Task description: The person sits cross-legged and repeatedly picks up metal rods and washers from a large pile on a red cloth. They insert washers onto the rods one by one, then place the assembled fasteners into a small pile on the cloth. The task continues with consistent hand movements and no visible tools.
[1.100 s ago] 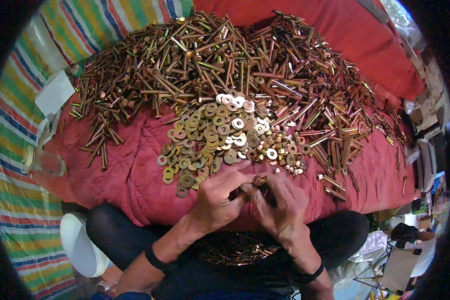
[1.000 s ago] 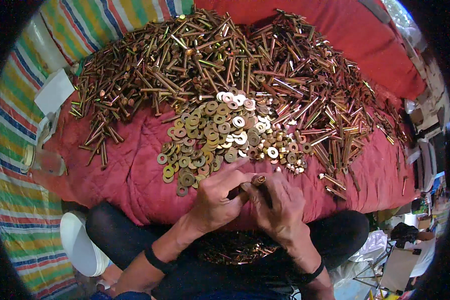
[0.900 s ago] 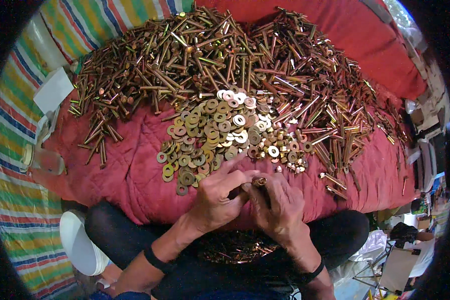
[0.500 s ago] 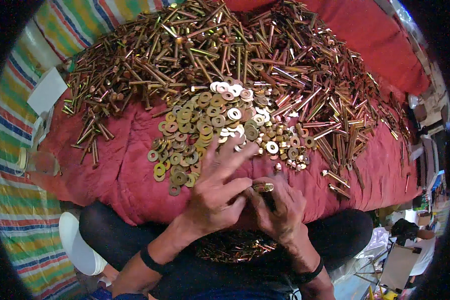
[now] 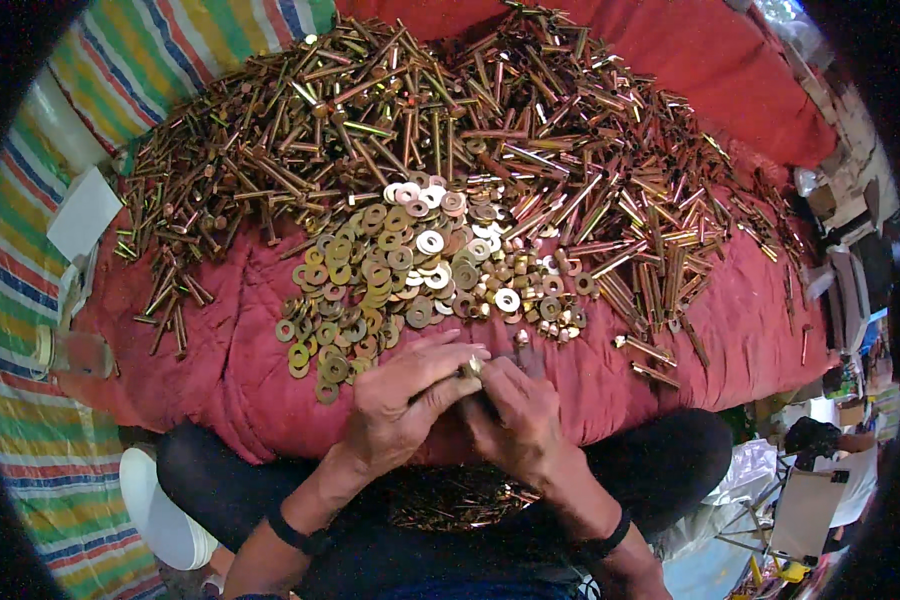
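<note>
My left hand (image 5: 395,405) and my right hand (image 5: 518,410) meet over the near edge of the red padded cloth, fingers closed. Between their fingertips shows a small, shiny brass-coloured metal piece (image 5: 473,367); the rest of it is hidden, so its exact kind is unclear. Just beyond my left hand spreads a heap of flat washers (image 5: 375,280), gold and silver in tone. To its right, beyond my right hand, lie small nuts (image 5: 550,310) in a cluster. One nut (image 5: 521,338) rests apart, close to my right fingers.
A large pile of long bolts (image 5: 300,130) covers the far left of the red cloth (image 5: 240,350); slender metal tubes or rods (image 5: 660,200) are heaped at right. More metal pieces (image 5: 460,500) lie between my legs. A white bucket (image 5: 160,510) stands at lower left.
My left hand has drawn back from the washers, and its spread fingers have closed at my right hand's fingertips. The whole scene has shifted slightly left in view.
</note>
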The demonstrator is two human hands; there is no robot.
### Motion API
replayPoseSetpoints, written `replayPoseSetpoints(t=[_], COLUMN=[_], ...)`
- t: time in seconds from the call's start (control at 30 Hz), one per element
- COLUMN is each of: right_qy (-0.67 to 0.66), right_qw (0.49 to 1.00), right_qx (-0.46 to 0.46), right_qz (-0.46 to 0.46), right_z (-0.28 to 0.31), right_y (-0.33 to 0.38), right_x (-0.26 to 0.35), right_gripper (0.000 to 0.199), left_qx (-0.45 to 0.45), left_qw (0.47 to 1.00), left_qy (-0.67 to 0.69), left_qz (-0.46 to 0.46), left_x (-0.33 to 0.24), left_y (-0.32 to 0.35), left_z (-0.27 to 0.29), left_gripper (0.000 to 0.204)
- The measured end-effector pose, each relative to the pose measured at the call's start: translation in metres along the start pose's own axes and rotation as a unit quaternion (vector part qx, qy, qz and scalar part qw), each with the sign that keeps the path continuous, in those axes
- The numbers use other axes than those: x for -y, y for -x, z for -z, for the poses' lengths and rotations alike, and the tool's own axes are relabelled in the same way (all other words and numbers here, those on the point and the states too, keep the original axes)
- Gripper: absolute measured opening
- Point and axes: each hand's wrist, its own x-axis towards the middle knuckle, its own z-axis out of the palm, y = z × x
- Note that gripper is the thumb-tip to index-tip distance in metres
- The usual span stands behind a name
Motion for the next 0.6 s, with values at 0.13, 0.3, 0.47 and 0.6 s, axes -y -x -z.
replayPoseSetpoints(t=[0.13,0.3,0.47,0.6], right_qy=[-0.072,0.13,0.23,-0.192], right_qw=[0.983,0.984,0.967,0.944], right_qx=[-0.043,-0.015,0.066,-0.007], right_qz=[-0.165,-0.123,-0.09,-0.268], right_z=[0.032,0.03,0.027,0.045], right_y=[-0.005,-0.012,-0.02,-0.031], right_x=[0.0,-0.028,-0.032,-0.007], right_gripper=[0.022,0.02,0.02,0.024], left_qx=[-0.054,-0.077,-0.079,-0.071], left_qw=[0.965,0.904,0.869,0.872], left_qy=[0.168,0.335,0.395,0.389], left_qz=[0.193,0.255,0.287,0.288], left_x=[-0.008,-0.017,-0.02,-0.02], left_y=[-0.001,-0.002,0.003,0.005], left_z=[0.007,0.014,0.024,0.027], left_gripper=[0.028,0.033,0.037,0.034])
